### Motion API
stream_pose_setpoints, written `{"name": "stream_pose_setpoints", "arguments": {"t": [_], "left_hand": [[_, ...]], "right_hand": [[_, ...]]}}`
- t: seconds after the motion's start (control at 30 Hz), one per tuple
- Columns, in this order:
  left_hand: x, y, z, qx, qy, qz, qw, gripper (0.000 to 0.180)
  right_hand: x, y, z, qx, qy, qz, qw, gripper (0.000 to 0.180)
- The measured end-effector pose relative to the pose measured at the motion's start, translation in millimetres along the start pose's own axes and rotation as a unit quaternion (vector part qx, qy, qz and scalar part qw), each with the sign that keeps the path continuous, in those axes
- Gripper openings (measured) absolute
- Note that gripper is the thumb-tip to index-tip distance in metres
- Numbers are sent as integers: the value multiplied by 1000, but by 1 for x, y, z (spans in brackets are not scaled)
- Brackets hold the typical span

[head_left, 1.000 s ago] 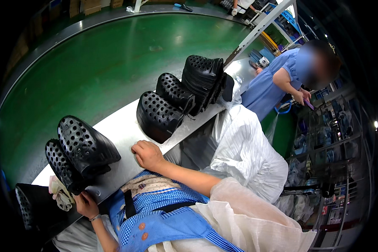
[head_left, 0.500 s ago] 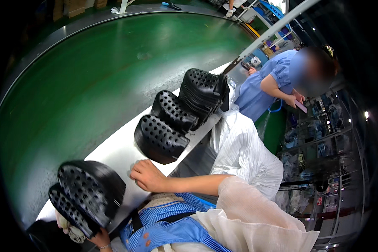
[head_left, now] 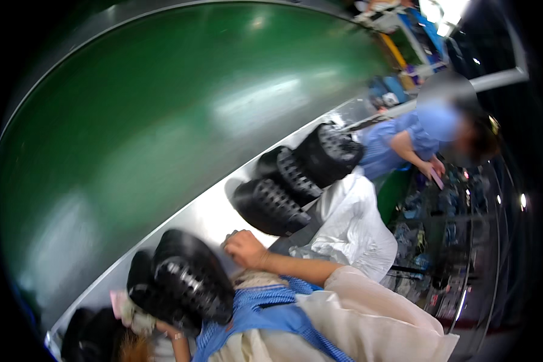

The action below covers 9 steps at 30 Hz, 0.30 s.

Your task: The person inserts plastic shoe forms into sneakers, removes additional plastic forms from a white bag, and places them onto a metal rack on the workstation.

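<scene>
The right hand (head_left: 242, 247) rests on the pale surface (head_left: 205, 220), fingers curled loosely and closed on nothing, just beside 2 stacked black perforated moulded pieces (head_left: 184, 283). The left hand (head_left: 166, 329) is under that stack; its fingers are too blurred to tell their grip. 3 more black perforated pieces (head_left: 295, 181) lean together farther along, beside a white bag (head_left: 350, 223).

Left hand (head_left: 166, 329) half-hidden behind black moulds (head_left: 184, 283)
</scene>
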State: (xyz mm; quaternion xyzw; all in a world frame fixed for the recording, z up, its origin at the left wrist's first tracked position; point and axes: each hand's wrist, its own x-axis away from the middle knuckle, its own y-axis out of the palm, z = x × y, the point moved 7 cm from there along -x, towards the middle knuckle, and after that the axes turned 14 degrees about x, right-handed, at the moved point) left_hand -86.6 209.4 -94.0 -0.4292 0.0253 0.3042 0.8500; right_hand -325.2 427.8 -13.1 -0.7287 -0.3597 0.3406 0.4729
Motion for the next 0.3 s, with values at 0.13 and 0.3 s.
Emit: {"name": "stream_pose_setpoints", "arguments": {"t": [0.13, 0.3], "left_hand": [[17, -11, -1, 78, -79, -38, 993, 42], [3, -20, 16, 113, -321, -206, 918, 53]], "right_hand": [[-10, -3, 0, -20, 6, 16, 1000, 16], [-5, -3, -4, 3, 29, -31, 999, 20]]}}
